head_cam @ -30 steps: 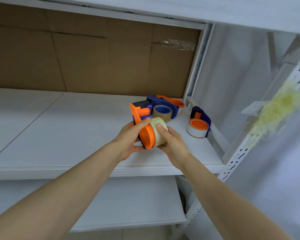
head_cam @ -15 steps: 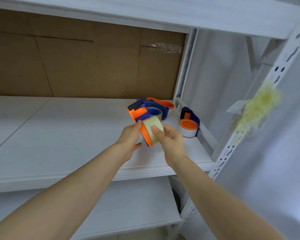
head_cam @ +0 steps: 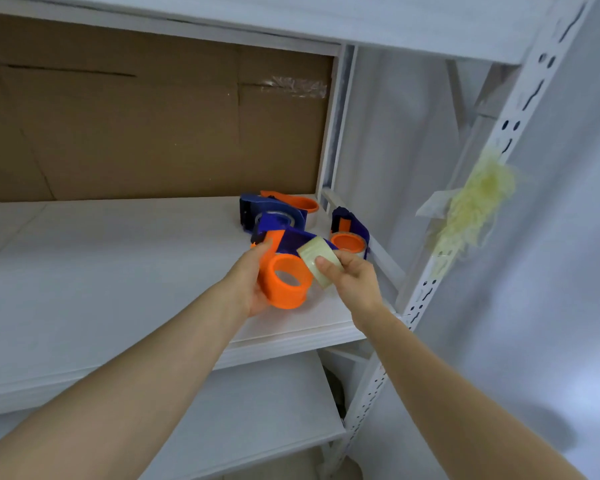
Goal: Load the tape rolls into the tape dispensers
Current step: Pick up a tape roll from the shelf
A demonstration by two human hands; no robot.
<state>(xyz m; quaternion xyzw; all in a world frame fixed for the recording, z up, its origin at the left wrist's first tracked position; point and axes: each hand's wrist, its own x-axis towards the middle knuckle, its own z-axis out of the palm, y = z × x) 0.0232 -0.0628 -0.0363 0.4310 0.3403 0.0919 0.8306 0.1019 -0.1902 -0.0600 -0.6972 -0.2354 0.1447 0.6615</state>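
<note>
My left hand (head_cam: 248,285) grips an orange and blue tape dispenser (head_cam: 284,278) above the front right part of the white shelf (head_cam: 118,271); its orange hub faces me and is bare. My right hand (head_cam: 352,280) pinches a pale yellowish tape roll (head_cam: 317,259) just right of the hub, touching the dispenser's blue body. Behind them on the shelf lie a blue dispenser holding a tape roll (head_cam: 272,214) and an orange-rimmed one (head_cam: 298,202). Another dispenser with an orange hub and a clear roll (head_cam: 349,237) stands at the shelf's right edge.
A cardboard sheet (head_cam: 136,133) backs the shelf. The perforated white upright (head_cam: 465,220) stands at the right with a yellowish fluffy tuft (head_cam: 475,206) stuck to it. A lower shelf (head_cam: 239,420) lies beneath, and another board sits overhead.
The tape roll has come off the orange hub and now sits to its right in my right hand. My left hand has turned the dispenser so the hub's open end faces me.
</note>
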